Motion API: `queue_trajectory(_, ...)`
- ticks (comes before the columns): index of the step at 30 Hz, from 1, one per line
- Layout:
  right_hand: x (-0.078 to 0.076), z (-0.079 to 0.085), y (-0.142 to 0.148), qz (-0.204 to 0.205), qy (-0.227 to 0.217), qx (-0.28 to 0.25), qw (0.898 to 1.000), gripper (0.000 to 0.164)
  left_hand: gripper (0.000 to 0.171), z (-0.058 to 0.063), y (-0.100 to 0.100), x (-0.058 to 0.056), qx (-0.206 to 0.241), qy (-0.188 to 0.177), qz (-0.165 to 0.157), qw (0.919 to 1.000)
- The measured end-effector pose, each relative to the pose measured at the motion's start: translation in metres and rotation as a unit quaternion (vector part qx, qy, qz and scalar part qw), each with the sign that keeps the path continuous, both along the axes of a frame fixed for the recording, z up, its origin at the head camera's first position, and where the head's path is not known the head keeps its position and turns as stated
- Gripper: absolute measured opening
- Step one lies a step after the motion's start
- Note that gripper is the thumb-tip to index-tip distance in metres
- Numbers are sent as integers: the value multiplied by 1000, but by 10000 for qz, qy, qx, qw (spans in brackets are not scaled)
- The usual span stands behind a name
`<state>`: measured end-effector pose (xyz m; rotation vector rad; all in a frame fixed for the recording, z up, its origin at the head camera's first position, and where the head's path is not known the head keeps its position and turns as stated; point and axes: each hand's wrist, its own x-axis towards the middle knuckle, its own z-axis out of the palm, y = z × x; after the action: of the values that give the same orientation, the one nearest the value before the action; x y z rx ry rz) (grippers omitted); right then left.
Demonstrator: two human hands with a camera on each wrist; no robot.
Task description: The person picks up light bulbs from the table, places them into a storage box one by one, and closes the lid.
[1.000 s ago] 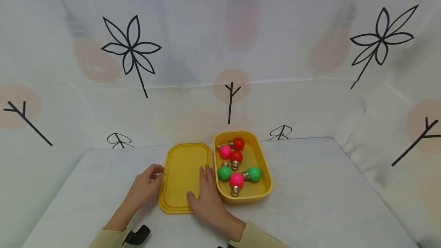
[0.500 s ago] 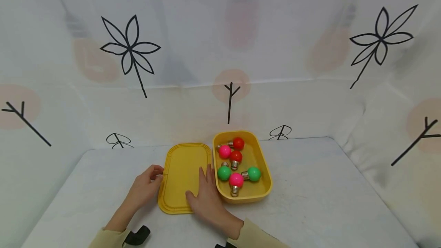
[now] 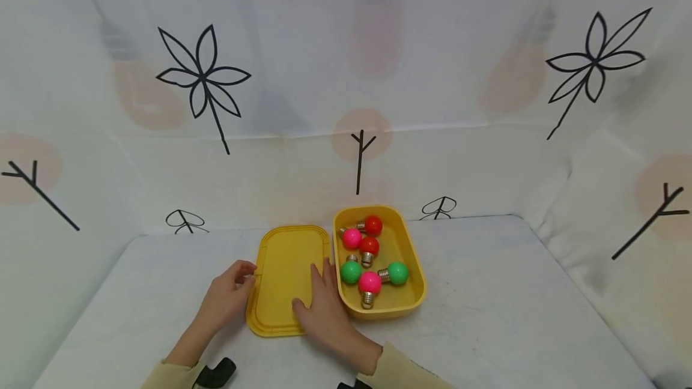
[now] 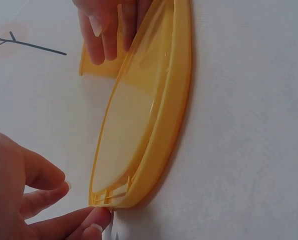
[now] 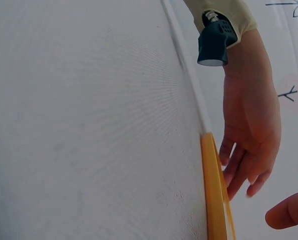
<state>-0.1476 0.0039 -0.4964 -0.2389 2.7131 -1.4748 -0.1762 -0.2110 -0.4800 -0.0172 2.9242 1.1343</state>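
A yellow rimmed lid (image 3: 283,275) lies flat on the table, just left of the yellow box (image 3: 402,257). My left hand (image 3: 227,293) is at the lid's left edge; in the left wrist view the fingertips (image 4: 100,218) touch the rim from outside, without curling round it. My right hand (image 3: 327,317) reaches between lid and box, fingers fairly straight along the lid's right side and thumb spread over its near part. Fingertips of this right hand (image 4: 109,35) hang by the lid's far side in the left wrist view. Parts of the lid's right edge are hidden.
Inside the box are several coloured bulbs with metal screw bases: red (image 3: 370,246), pink (image 3: 370,283) and green (image 3: 397,272). White cloth covers the table (image 3: 503,305) and the wall behind (image 3: 303,167), which has line-drawn leaves.
Almost nothing differs. The view shifts very slightly, while both hands stay at the lid and the bulbs keep their places in the box.
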Motion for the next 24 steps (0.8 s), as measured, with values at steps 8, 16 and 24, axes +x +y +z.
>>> queue_trajectory(8,-1,0,1,40,45,-102,9999,67,24,0,-3,1,-90,145,27,9999)
queue_trajectory(16,0,1,-1,20,325,-285,9991,58,23,1,-10,1,-129,311,161,9993)
queue_trajectory(24,-1,3,-5,-14,648,-418,9970,55,22,8,-13,1,-23,326,312,9990)
